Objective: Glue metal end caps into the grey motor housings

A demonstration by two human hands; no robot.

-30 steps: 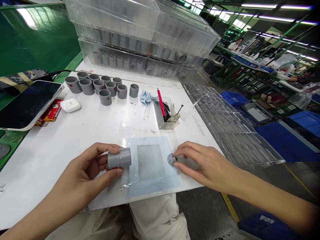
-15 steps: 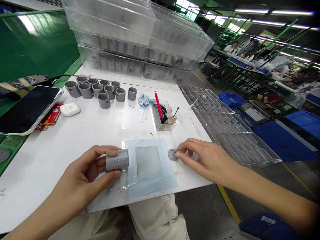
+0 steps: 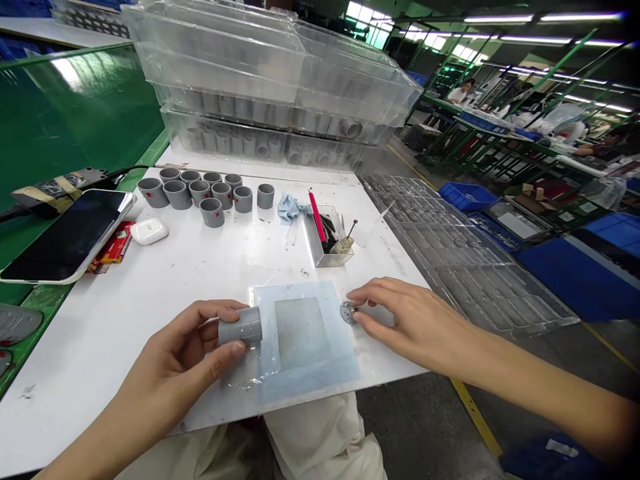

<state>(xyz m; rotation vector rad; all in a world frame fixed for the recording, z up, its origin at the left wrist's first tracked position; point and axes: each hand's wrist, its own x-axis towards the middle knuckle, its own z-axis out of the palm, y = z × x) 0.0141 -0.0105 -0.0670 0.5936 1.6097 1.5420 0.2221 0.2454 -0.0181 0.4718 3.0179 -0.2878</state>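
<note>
My left hand [image 3: 193,347] holds a short grey plastic pipe piece [image 3: 240,325] on its side between thumb and fingers, its end pointing right. Under that end lies the edge of a pale blue sheet [image 3: 270,383] with a grey rectangular plate [image 3: 303,333] on it. To the right of the sheet, my right hand [image 3: 395,313] has thumb and index finger curled around the edge of a small round grey disc [image 3: 347,313] dotted with tiny specks. The disc looks slightly tilted; the exact contact at the fingertips is partly hidden.
Several grey pipe pieces [image 3: 213,213] stand at the back left. A clear box [image 3: 330,257] holds a red pen and small tools, beside a crumpled blue cloth [image 3: 288,208]. A phone [image 3: 65,233] and white case [image 3: 149,231] lie left. Stacked clear trays [image 3: 225,73] stand behind.
My right index finger has shifted left over the disc, which now appears more tilted. My left hand holds the pipe piece much as before. The view has shifted slightly.
</note>
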